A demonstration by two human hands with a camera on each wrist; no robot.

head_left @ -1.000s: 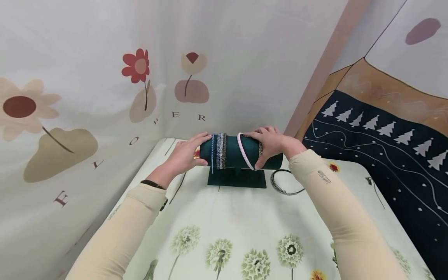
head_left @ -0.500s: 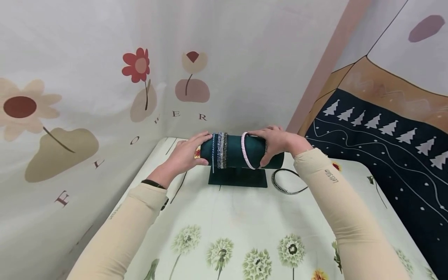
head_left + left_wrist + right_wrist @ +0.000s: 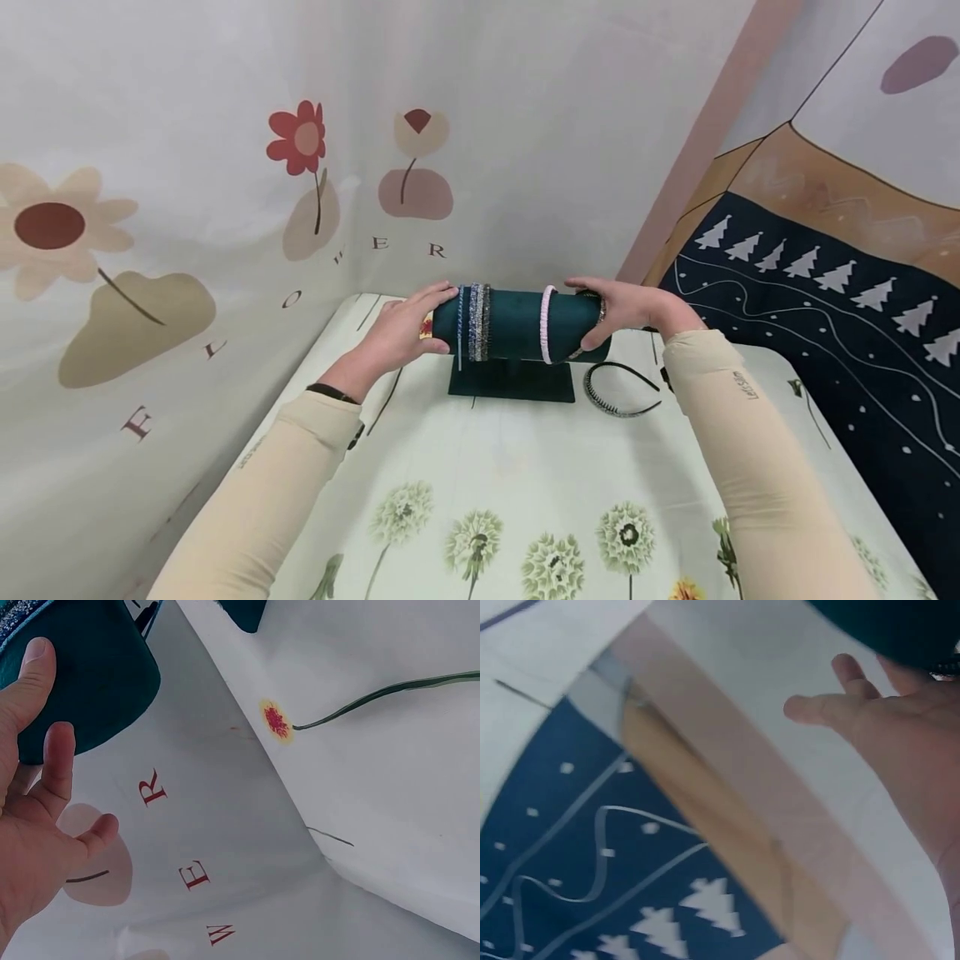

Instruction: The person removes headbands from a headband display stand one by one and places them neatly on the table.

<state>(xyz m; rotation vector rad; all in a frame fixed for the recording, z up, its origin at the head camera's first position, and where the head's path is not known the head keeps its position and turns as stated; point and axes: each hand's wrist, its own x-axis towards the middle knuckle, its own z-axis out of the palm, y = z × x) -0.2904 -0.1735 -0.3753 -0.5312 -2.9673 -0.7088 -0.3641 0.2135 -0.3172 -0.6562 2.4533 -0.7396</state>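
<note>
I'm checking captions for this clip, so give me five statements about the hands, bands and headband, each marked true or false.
1. The pink band goes around the dark green roll. True.
2. The left hand is at the roll's right end. False: it grips the left end.
3. The right hand touches a dark band near the roll's right end. True.
4. The headband hangs on the roll. False: it lies on the table.
5. The pink band touches the glittery bands. False: bare roll shows between them.
</note>
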